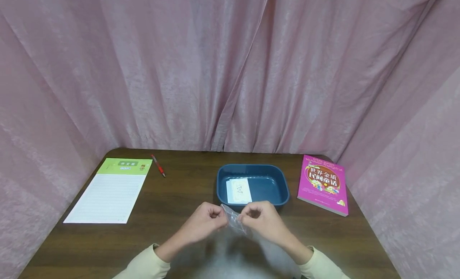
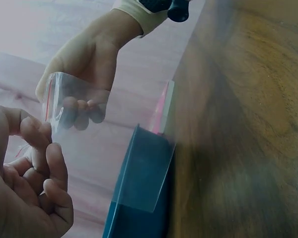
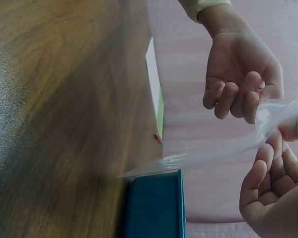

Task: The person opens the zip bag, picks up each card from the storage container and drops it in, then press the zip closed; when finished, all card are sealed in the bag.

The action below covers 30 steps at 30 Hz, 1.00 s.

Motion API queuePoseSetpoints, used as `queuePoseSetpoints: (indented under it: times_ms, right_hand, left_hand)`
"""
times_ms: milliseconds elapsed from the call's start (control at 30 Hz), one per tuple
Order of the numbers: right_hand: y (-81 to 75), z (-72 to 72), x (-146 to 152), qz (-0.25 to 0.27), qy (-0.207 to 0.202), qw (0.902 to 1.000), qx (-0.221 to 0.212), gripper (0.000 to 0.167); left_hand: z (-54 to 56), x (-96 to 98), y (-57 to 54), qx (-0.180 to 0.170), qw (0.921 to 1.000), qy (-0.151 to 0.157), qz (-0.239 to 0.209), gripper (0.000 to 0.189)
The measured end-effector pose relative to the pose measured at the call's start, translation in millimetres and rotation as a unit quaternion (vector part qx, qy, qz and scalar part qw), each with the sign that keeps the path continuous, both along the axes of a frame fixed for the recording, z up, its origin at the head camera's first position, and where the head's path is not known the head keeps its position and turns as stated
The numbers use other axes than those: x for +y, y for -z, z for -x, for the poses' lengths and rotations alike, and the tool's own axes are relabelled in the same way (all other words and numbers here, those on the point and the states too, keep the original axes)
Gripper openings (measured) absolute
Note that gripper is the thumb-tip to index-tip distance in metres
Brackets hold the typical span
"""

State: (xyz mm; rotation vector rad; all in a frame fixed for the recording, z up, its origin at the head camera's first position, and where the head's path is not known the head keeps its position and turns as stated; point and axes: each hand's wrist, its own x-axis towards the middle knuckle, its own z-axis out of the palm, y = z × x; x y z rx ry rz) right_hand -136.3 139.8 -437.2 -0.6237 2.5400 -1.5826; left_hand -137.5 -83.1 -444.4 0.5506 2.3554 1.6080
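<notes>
Clear plastic pinched in both grips: a thin bag (image 1: 234, 221), clamped between thumb and fingers of the left hand (image 1: 203, 224) at one side and of the right hand (image 1: 267, 225) at the other, held just in front of the near rim of a blue box (image 1: 285, 191). Contact between bag and rim: cannot tell. Inside the box, toward the left, white cards (image 1: 240, 191), the top one bearing a dark drawing; blue floor to the right of them.

Along the left edge of the table (image 1: 187, 187), a lined notepad (image 1: 108, 195) with a red pen (image 1: 158, 166) just beside; near the right edge, a pink book (image 1: 323, 185). Wider stretch of dark wood between pen and box, narrower one between box and book.

Only from the left wrist, distinct: a red line (image 2: 49, 101) along the bag's edge. From the right wrist, bag slanting long and thin toward the box.
</notes>
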Motion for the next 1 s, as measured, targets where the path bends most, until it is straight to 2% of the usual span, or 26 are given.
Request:
queuePoseSetpoints:
  times_ms: [200, 300, 600, 733, 900, 1000]
  right_hand:
    - [-1.8, 1.3, 1.5, -0.021, 0.031, 0.9993, 0.009, 0.014]
    - [-0.7, 1.6, 1.0, -0.026, 0.042, 0.9986, 0.019, 0.014]
    - [4.9, -3.1, -5.2, -0.039, 0.027, 0.9967, 0.066, 0.017]
    - [2.9, -5.0, -6.8, -0.044, 0.02, 0.9967, 0.066, 0.016]
    - [4.6, -2.7, -6.9, -0.055, 0.008, 0.997, 0.054, 0.013]
    - [6.3, -1.7, -7.1, -0.052, 0.004, 0.9975, 0.047, 0.012]
  left_hand:
    - [-1.9, 1.0, -2.2, 0.029, 0.9995, -0.002, 0.011, 0.027]
    - [-3.2, 2.0, -4.3, 0.03, 0.9994, -0.005, 0.018, 0.028]
    - [-6.0, 6.6, -10.8, -0.028, 0.9993, -0.008, -0.023, 0.024]
    - [-6.0, 6.8, -10.4, -0.04, 0.9988, -0.006, -0.026, 0.025]
    - [-4.4, 4.0, -7.7, -0.028, 0.9994, 0.015, 0.015, 0.028]
    - [-3.5, 2.0, -6.4, 0.023, 0.9974, 0.001, 0.068, 0.028]
